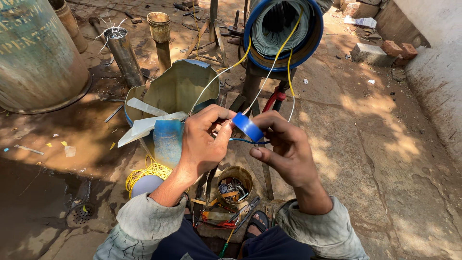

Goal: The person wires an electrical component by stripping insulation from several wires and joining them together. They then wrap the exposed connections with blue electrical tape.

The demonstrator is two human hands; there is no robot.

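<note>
Head view: stained stone floor point(365, 144), metal drum point(33, 53), plastered wall point(433, 58), bricks point(385, 50).

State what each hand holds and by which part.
The right hand holds a blue roll of insulating tape by its rim. The left hand pinches thin white and yellow wires near their ends, beside the tape.

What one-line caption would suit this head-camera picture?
Both hands, left and right, wrap blue tape around wires running from a coil, above a tin of small parts.
</note>
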